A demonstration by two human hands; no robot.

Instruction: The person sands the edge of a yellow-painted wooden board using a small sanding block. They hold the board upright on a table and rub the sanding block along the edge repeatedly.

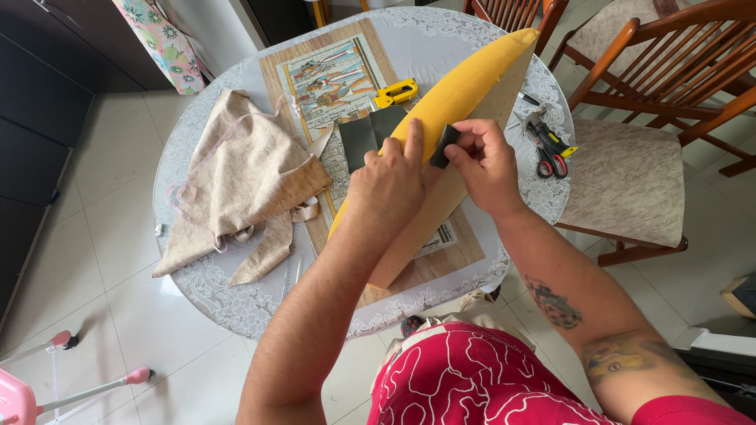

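A long curved panel with yellow fabric [465, 83] stretched over a brown board [441, 205] lies across the round table [236, 307]. My left hand [390, 181] presses flat on the panel's edge, index finger extended. My right hand [488, 161] pinches a small dark piece [445, 145] against the yellow fabric, right beside the left index finger. A sheet of the same dark material [370, 134] lies on the table just behind my left hand.
Beige fabric [244, 181] with pink cord is heaped on the table's left. A yellow tool [396, 93] sits behind the dark sheet; red-handled scissors [551, 153] lie at the right rim. Wooden chairs [638, 157] stand to the right, a pink frame [24, 393] at bottom left.
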